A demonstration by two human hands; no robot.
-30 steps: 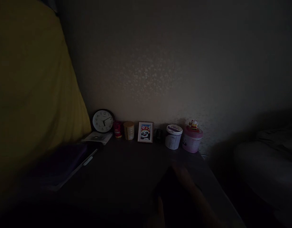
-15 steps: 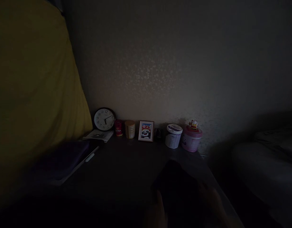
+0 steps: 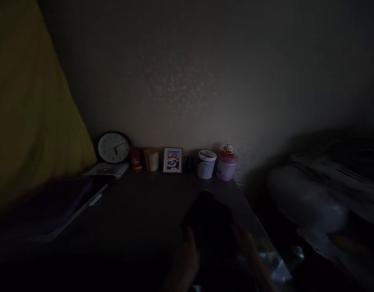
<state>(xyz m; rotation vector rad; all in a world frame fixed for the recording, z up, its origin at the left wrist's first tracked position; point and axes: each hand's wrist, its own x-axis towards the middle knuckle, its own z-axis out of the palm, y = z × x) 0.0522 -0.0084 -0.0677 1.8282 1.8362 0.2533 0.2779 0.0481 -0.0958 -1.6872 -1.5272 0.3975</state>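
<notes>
A black, cloth-like item [image 3: 206, 221] with a peaked top edge lies over the front right of the dark table [image 3: 138, 211]. Its details are lost in the gloom. My left hand [image 3: 185, 257] grips its near left edge, thumb pointing up along it. On the opposite side, my right hand [image 3: 246, 243] has its fingers closed at the right edge of the same item. The fingertips of both hands are partly hidden by shadow.
Along the wall stand a clock [image 3: 114, 148], a red can [image 3: 135, 159], a tan canister [image 3: 151, 159], a panda picture frame [image 3: 172, 160], a white tub [image 3: 206, 165] and a pink tub [image 3: 226, 168]. A purple case [image 3: 59, 202] lies left, beside a yellow curtain [image 3: 28, 101].
The view has swung to the right, showing more of the bulky pile beside the table. Both hands still hold the black cloth, now appearing slightly higher and further left in the picture.
</notes>
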